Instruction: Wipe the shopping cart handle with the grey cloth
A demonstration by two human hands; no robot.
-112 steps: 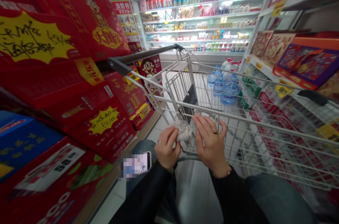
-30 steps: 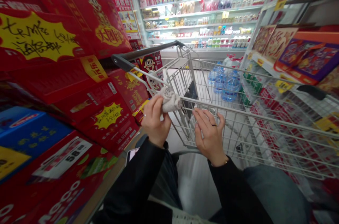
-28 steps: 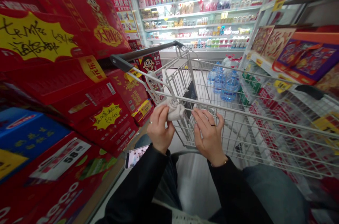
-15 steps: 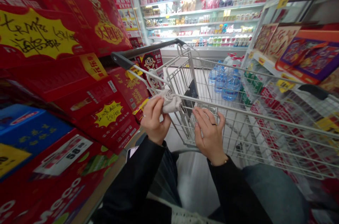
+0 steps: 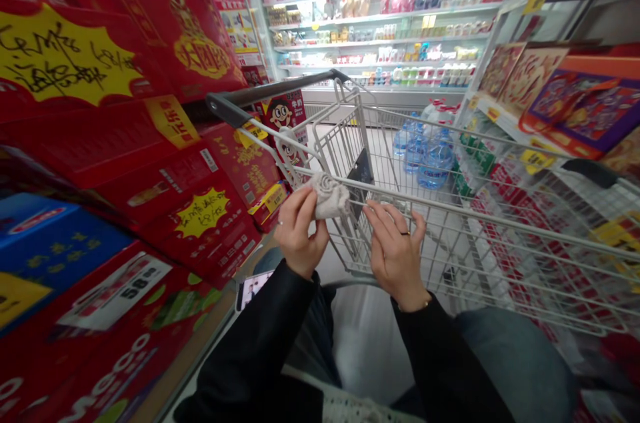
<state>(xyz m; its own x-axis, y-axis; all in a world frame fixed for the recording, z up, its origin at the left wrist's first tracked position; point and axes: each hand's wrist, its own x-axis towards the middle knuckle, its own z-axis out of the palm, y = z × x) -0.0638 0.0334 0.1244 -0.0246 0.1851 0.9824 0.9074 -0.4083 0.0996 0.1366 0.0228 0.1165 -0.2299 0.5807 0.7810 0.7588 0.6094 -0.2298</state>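
Observation:
My left hand (image 5: 300, 231) is closed around a light grey rolled cloth (image 5: 330, 196), whose spiral end shows at the top. Beside the roll, to the right, my right hand (image 5: 397, 249) has its thumb and index finger drawn together at the side of a metal shopping cart (image 5: 480, 209). A thin pale line runs from the roll to those fingertips; I cannot tell whether it is a cord or a cart wire. What the right fingertips pinch, if anything, is too small to make out. The little finger stands apart from the others.
Stacked red gift boxes (image 5: 200, 223) crowd the left side. A phone (image 5: 253, 289) lies at their lower edge. Beyond the cart stand large water bottles (image 5: 433, 159) and a lit refrigerated display (image 5: 380, 36). Shelves with packaged goods (image 5: 580, 103) line the right.
My left hand has shifted slightly right with the rolled cloth, nearer my right hand. The right hand has hardly moved. More of the phone's screen shows.

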